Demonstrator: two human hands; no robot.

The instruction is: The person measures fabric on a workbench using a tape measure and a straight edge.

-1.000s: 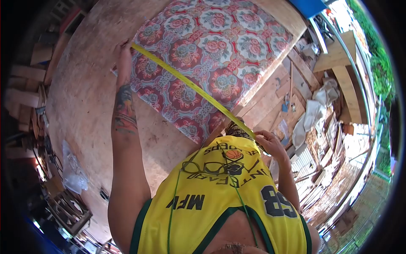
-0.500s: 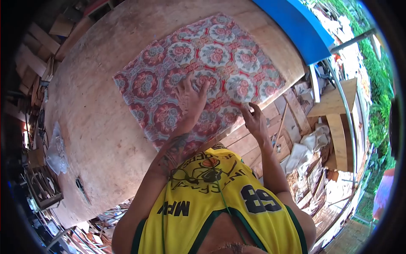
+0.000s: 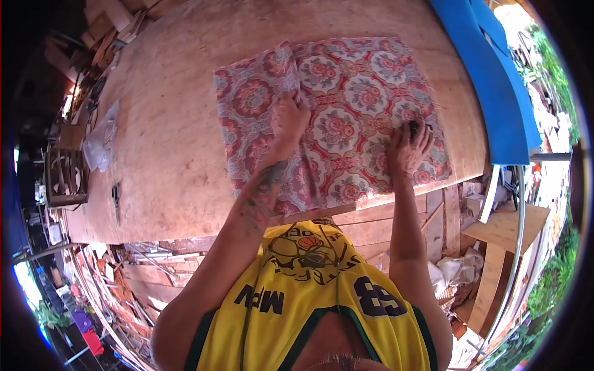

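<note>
Patterned fabric (image 3: pixel 346 130) on desk (image 3: pixel 161 123) is pinched along ridge by left hand (image 3: pixel 289 123); right hand (image 3: pixel 408 151) laid flat, grip on dark item (image 3: pixel 413 127) unclear. Even tension needed.

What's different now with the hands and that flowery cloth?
The stretched yellow tape is gone from view. The left hand now seems to grip a fold in the cloth; the right hand has moved onto it, by something dark, unclear. The cloth still lies on the wooden table.
</note>
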